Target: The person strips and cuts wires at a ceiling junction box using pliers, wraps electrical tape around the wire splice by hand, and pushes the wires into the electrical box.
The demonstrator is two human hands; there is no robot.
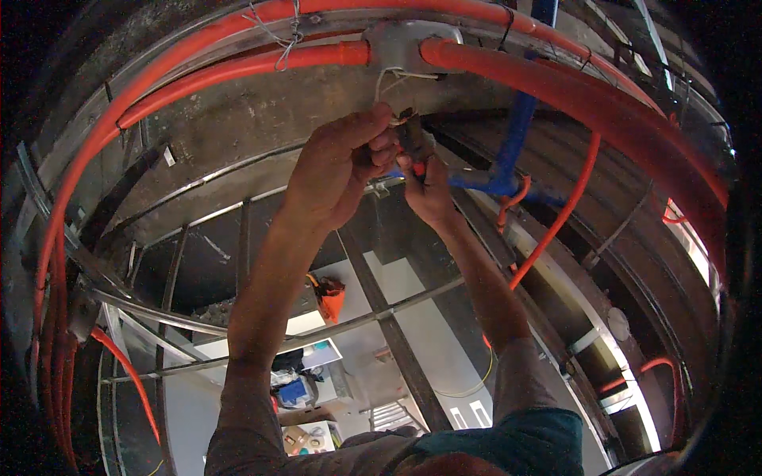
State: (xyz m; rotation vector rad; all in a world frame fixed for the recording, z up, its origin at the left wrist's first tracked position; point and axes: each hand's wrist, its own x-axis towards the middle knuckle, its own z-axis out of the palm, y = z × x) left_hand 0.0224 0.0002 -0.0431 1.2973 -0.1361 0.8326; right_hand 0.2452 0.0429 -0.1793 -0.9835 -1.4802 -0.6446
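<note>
Both my arms reach up to a grey junction box (394, 46) overhead, where thick orange conduits (317, 57) come in from either side. Thin pale wires (379, 84) hang from the underside of the box. My left hand (349, 155) is closed on these wires, with its thumb and fingers pinched near their ends. Just to its right, my right hand (429, 189) grips a dark-headed hand tool with red on its handle, which looks like pliers (414, 136). The tool's head is beside my left fingertips. Whether its jaws touch the wires is hard to make out.
A blue pipe (516, 135) runs close to the right of my hands. A thinner orange conduit (573, 208) drops beyond it. Metal ceiling rails (381, 313) cross below my arms. Far below are a white table (321, 432) with items on it and an orange bag-like object (330, 300).
</note>
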